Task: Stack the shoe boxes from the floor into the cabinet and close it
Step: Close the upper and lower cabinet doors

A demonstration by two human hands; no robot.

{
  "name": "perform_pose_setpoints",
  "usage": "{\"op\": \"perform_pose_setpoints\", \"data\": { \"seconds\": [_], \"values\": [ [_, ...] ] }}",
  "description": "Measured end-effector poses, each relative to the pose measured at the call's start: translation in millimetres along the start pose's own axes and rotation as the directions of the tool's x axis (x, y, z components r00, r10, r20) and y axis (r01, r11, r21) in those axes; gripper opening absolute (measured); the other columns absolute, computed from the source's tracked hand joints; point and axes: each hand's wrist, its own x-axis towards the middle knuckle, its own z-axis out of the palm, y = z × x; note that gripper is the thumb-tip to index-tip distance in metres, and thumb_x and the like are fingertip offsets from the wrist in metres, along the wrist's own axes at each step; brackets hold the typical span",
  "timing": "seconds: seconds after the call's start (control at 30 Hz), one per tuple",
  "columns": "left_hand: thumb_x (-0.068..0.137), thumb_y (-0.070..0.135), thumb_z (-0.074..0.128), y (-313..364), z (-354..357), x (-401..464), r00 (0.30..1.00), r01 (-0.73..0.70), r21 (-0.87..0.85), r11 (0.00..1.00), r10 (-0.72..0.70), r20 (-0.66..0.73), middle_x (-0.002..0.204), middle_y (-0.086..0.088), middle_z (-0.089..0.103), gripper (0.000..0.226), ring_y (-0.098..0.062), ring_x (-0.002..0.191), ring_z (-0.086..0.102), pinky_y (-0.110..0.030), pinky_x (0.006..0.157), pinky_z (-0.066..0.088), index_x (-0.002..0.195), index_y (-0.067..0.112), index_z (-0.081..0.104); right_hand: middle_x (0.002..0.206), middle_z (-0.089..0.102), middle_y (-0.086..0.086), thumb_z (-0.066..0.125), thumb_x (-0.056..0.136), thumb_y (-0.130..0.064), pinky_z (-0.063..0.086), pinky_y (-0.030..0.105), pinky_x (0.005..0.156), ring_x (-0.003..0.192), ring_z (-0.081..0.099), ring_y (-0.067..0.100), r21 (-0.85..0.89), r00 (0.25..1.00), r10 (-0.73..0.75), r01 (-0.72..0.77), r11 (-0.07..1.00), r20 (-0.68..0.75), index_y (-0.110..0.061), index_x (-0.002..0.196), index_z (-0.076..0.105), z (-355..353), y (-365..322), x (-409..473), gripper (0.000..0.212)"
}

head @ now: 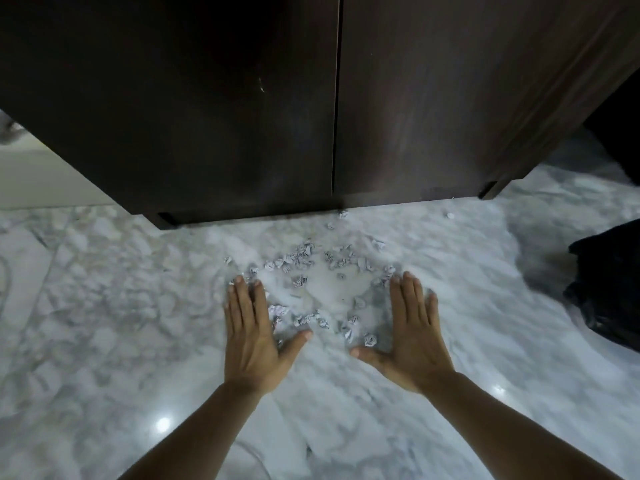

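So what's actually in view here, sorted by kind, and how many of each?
Hands: 2, left and right, both flat and open
Cabinet doors: 2, left and right, both shut
Black bag: 1
Paper scraps: too many and too small to count
Shoe boxes: 0 visible
Total counted: 5

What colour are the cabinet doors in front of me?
Dark brown wood grain on the cabinet doors, both closed, seen in the head view.
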Motion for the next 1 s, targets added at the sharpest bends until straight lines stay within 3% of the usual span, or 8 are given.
{"op": "perform_pose_setpoints", "data": {
  "seconds": [0.13,0.23,0.33,0.4,0.53,0.73,0.87,1.0],
  "values": [
    [0.081,0.08,0.031,2.8,2.4,23.8,0.998,-0.064,0.017,0.998,0.064,-0.01,0.16,-0.022,0.002,0.103,-0.037,0.148,0.0,-0.052,0.119,0.01,0.153,0.008,0.016,0.16,-0.003,0.016,0.025,0.077,-0.087,0.003,0.056,0.117,0.148,-0.003,0.033,-0.048,0.996,-0.077,0.075,0.996,-0.036,-0.015,0.153,0.001,2.9,-4.3,23.1,0.108],
    [0.087,0.07,0.035,2.1,6.5,32.5,0.992,-0.114,0.068,0.991,0.117,-0.039,0.158,-0.021,0.018,0.084,-0.04,0.146,0.014,-0.054,0.117,0.016,0.149,0.013,0.033,0.156,0.022,0.017,0.029,0.09,-0.068,0.015,0.058,0.115,0.145,0.018,0.036,-0.02,0.987,-0.102,0.101,0.995,-0.121,-0.023,0.15,0.023,6.5,-7.9,40.5,0.075],
    [0.091,0.053,0.047,2.5,9.9,30.5,0.978,-0.144,0.057,0.988,0.151,-0.146,0.141,-0.017,0.044,0.054,-0.039,0.13,0.039,-0.05,0.107,0.031,0.127,0.014,0.058,0.133,0.051,0.012,0.043,0.093,-0.049,0.035,0.048,0.099,0.122,0.047,0.034,-0.042,0.944,-0.162,0.156,0.987,-0.288,-0.023,0.124,0.058,10.8,-11.9,51.5,0.043],
    [0.091,0.046,0.05,3.7,10.2,28.5,0.968,-0.125,0.031,0.992,0.129,-0.217,0.12,-0.013,0.054,0.037,-0.034,0.11,0.048,-0.045,0.092,0.038,0.106,0.014,0.064,0.117,0.057,0.008,0.046,0.094,-0.042,0.039,0.041,0.082,0.102,0.053,0.031,-0.044,0.917,-0.175,0.171,0.984,-0.358,-0.02,0.106,0.063,13.8,-13.1,53.1,0.031],
    [0.096,0.036,0.048,4.7,10.5,27.0,0.917,-0.254,0.079,0.964,0.266,-0.296,0.079,-0.009,0.055,0.036,-0.031,0.075,0.051,-0.041,0.065,0.044,0.076,0.01,0.061,0.083,0.054,0.007,0.04,0.098,-0.04,0.04,0.035,0.065,0.069,0.051,0.026,-0.018,0.877,-0.22,0.235,0.972,-0.426,-0.012,0.085,0.06,18.2,-11.3,52.2,0.036],
    [0.093,0.035,0.051,10.7,3.7,33.1,0.905,-0.246,0.203,0.948,0.3,-0.302,0.055,-0.005,0.055,0.04,-0.027,0.045,0.058,-0.028,0.036,0.038,0.059,0.013,0.055,0.062,0.055,0.001,0.048,0.093,-0.039,0.039,0.025,0.045,0.049,0.054,0.021,-0.061,0.864,-0.242,0.24,0.969,-0.441,-0.013,0.069,0.06,7.8,-13.6,58.7,0.037],
    [0.09,0.031,0.051,23.6,-11.0,44.4,0.888,-0.281,0.156,0.947,0.318,-0.333,0.047,-0.008,0.054,0.041,-0.03,0.032,0.052,-0.023,0.033,0.036,0.054,0.011,0.052,0.063,0.057,0.002,0.044,0.092,-0.039,0.036,0.021,0.041,0.05,0.058,0.022,0.007,0.881,-0.207,0.233,0.973,-0.426,-0.012,0.07,0.06,-13.8,-10.1,56.3,0.038],
    [0.097,0.035,0.042,51.8,-28.9,59.3,0.871,-0.316,0.078,0.945,0.322,-0.371,0.043,-0.008,0.048,0.052,-0.031,0.03,0.045,-0.023,0.034,0.033,0.052,0.01,0.048,0.064,0.055,0.003,0.03,0.098,-0.049,0.035,0.023,0.042,0.049,0.054,0.023,0.09,0.872,-0.144,0.21,0.974,-0.468,-0.01,0.071,0.058,-52.0,-2.7,45.7,0.055]
  ]
}}
